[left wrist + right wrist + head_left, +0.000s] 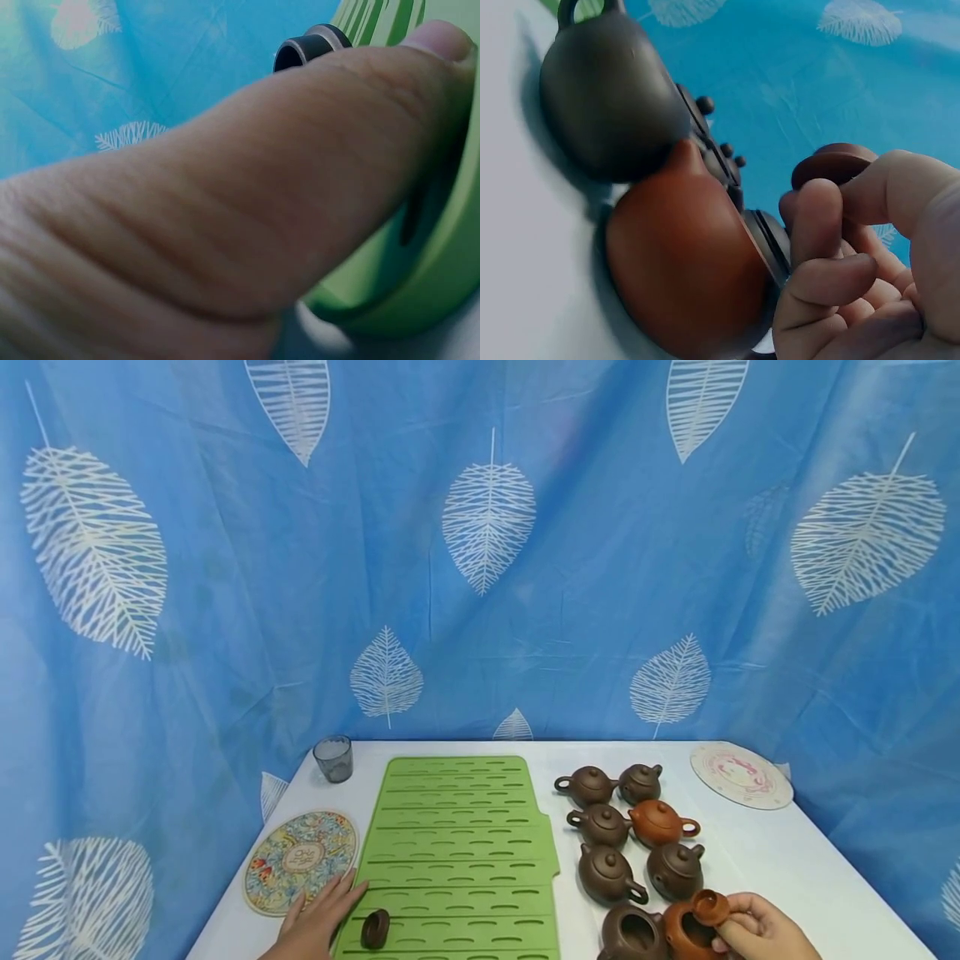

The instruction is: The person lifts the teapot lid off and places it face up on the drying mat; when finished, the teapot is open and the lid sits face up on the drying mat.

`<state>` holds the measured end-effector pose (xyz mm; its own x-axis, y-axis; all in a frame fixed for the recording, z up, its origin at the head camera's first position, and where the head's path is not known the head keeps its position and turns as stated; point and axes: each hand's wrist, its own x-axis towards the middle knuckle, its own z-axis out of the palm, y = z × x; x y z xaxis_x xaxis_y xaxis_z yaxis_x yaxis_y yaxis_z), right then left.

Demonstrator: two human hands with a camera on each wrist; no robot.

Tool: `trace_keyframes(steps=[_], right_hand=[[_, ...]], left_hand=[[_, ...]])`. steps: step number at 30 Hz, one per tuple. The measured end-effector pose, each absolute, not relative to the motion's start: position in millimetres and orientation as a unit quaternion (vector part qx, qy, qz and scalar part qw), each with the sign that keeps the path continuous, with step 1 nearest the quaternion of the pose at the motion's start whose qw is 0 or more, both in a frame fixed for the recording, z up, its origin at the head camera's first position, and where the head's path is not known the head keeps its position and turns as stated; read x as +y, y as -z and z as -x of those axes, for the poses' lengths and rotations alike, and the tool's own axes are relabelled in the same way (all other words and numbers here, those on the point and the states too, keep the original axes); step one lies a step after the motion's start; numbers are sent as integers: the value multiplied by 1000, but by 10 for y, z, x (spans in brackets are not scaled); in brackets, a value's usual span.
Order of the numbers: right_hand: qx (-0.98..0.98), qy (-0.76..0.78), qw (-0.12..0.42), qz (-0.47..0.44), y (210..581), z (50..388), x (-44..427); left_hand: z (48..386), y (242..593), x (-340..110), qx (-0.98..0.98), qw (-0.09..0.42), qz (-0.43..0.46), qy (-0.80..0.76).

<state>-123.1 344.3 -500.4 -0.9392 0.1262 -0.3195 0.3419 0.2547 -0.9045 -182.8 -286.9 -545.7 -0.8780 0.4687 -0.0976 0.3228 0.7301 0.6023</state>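
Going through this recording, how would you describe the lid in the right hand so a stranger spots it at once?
Right of the green mat on the white table stand two columns of teapots. At their near end, the right hand pinches the lid above an open reddish-brown teapot. It is reddish brown too, unlike the dark lid on the mat.

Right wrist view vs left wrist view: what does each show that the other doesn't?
Only right wrist: the right hand pinching a red-brown lid, a red-brown teapot, and a dark teapot with knobs of others beyond it.

Only left wrist: the left hand at the edge of the green mat, plus a dark lid.

Both: the blue curtain with white leaf prints; green too, though right wrist has just a corner sliver, likely the mat.
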Motion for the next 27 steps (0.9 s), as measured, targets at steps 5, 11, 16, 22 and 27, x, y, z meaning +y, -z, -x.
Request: trace_keyframes(steps=[5,11,16,22,27], right_hand=[[764,622,82,-152,5044,1209,3401],[761,629,73,-142,4999,1206,3302],[759,638,76,-109,4945,1252,3140],[707,700,63,-77,4881,1334,2922],[687,721,73,-57,4805,1386,2754]], left_hand=[[1816,5460,-2854,924,126,-206,-298],[1816,5448,-2858,921,128,-209,-302],[1815,5447,-2874,921,125,-211,-301],[1804,5430,-2859,919,125,-210,-309],[1787,5413,-2848,921,117,-213,-303]])
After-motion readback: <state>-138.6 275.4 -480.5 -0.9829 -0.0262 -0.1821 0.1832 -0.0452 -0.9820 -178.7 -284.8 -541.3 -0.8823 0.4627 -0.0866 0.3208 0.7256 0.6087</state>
